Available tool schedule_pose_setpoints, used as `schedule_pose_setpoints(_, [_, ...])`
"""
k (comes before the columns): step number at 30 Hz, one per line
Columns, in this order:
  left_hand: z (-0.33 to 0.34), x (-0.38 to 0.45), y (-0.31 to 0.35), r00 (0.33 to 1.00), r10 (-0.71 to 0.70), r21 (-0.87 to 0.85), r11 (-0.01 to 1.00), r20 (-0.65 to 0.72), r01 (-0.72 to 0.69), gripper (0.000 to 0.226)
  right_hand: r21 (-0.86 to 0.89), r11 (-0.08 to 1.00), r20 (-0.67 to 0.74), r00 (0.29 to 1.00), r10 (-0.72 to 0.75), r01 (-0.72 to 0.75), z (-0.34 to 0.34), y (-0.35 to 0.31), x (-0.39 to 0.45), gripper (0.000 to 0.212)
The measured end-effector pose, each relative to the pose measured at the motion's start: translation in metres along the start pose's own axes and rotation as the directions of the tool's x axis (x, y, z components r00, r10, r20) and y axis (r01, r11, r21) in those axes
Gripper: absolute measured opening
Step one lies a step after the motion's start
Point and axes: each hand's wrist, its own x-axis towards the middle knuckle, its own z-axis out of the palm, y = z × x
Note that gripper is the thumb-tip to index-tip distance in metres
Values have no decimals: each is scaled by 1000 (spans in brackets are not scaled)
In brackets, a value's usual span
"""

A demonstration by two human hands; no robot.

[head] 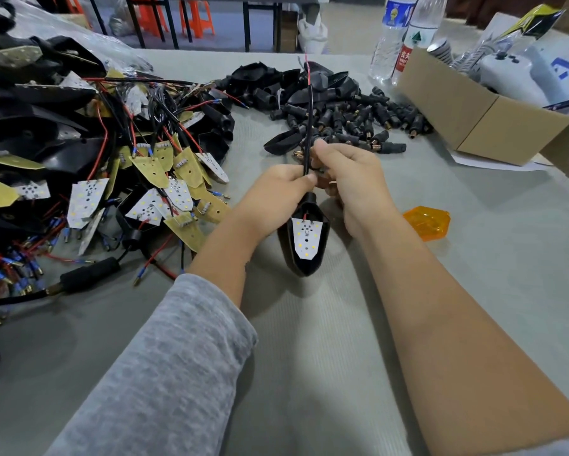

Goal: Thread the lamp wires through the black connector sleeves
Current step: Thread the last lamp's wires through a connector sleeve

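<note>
Wire (309,126) btwn both hands' fingers (306,180).

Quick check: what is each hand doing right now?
Left hand: pinching the black wire above the lamp housing.
Right hand: fingers curled around the same wire; anything else held is hidden.

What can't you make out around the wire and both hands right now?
Head view only:
- Right hand: curled fingers hide what it holds.
- Lamp housing neck: hidden behind left hand, which pinches the wire.
- Wire tip: too thin to tell if stripped.
</note>
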Motion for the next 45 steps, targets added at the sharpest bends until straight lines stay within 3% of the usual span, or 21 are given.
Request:
schedule_pose_setpoints(3, [-1,-1,2,1000,10,39,999,16,-11,28,-75,997,22,1000,-20,22,0,2,1,9])
schedule_pose_setpoints(7, [0,-3,4,1000,-1,74,997,25,-1,37,-187,981,-74,995,-67,52,4,4,0,17])
schedule_pose_setpoints(12, [3,-3,5,995,-10,90,996,-97,19,32,-397,914,-85,988,-132,88,11,2,0,21])
schedule_pose_setpoints(17, [-2,-2,3,960,-124,-107,989,-252,100,22,-393,912,-65,986,-154,116,20,3,-6,24])
schedule_pose_setpoints(21, [-9,5,2,909,-200,-293,952,-366,92,28,-424,894,75,989,-125,145,28,2,-12,23])
schedule_pose_setpoints(24, [-14,10,2,899,-213,-485,875,-383,1,39,-450,877,210,975,-79,168,34,4,-17,23])
schedule_pose_setpoints(28, [-24,8,2,910,-154,-755,619,-386,-215,37,-496,844,329,944,-36,205,38,6,-21,17])
schedule_pose_setpoints(34, [-32,9,3,851,-272,-843,444,-449,-303,21,-625,723,430,903,3,295,39,4,-22,22])
schedule_pose_setpoints(37, [-34,9,1,837,-286,-823,487,-466,-292,27,-607,745,399,917,-16,277,37,4,-24,24])
schedule_pose_setpoints(39, [-35,8,1,865,-278,-818,529,-417,-225,28,-600,760,281,955,-94,251,34,5,-22,28])
schedule_pose_setpoints(42, [-32,8,1,863,-298,-755,641,-408,-136,29,-750,621,112,970,-218,226,24,7,-10,23])
schedule_pose_setpoints(45, [-27,9,-1,855,-283,-699,705,-435,-122,26,-856,492,83,981,-174,160,8,10,1,24])
